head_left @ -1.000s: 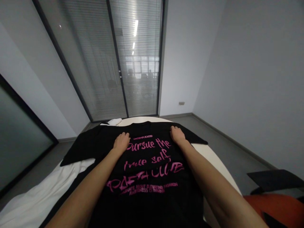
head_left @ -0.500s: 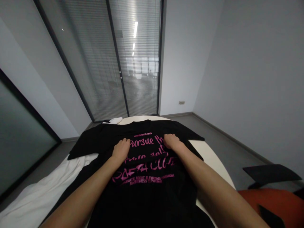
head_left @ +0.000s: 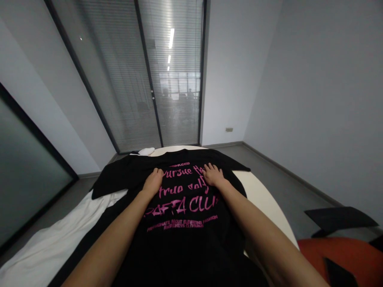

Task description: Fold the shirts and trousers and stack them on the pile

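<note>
A black T-shirt (head_left: pixel 185 247) with pink lettering lies spread over a round cream table (head_left: pixel 263 195), its collar at the far edge and its sleeves out to both sides. My left hand (head_left: pixel 153 181) rests on the shirt at the left of the upper lettering, fingers bent and pressed together on the cloth; whether it pinches any fabric is hard to see. My right hand (head_left: pixel 213 174) lies on the shirt at the right end of the same lettering, with its fingers spread.
White cloth (head_left: pixel 60 231) hangs over the table's left side. A small white item (head_left: pixel 146 151) sits at the far edge. An orange and black chair (head_left: pixel 341 259) stands at the lower right. Glass panels with blinds rise behind the table.
My right hand's fingers have spread out on the shirt. My left hand has shifted slightly up. The shirt's sleeves and print have moved, and more of the lettering shows.
</note>
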A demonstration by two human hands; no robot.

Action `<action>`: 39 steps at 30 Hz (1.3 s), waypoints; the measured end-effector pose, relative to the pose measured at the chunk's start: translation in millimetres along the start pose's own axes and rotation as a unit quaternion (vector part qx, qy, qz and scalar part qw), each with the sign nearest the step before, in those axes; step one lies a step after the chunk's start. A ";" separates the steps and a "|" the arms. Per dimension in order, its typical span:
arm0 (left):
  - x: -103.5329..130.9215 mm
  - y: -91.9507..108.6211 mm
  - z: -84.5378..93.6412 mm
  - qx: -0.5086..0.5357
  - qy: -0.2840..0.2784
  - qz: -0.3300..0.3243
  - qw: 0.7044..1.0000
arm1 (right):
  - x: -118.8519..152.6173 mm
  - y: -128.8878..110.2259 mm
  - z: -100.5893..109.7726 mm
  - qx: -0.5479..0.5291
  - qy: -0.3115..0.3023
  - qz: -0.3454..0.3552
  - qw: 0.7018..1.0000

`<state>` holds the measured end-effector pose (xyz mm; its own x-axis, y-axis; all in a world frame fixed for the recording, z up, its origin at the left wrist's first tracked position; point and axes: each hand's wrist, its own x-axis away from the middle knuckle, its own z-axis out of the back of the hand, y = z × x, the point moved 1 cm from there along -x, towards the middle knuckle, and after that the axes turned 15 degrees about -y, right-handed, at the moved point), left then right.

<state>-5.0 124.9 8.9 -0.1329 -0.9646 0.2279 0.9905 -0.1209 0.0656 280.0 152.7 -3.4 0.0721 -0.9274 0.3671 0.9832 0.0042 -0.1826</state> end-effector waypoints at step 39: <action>32.9 -3.2 -4.7 0.008 0.056 -0.024 0.998 | 49.5 -7.4 1.8 0.040 0.084 0.041 0.995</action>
<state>-12.4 92.4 11.7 -0.1746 -0.9780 0.1144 0.9822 -0.1648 0.0897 276.6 107.4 17.8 0.1292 -0.9722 0.1951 0.9859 0.1048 -0.1306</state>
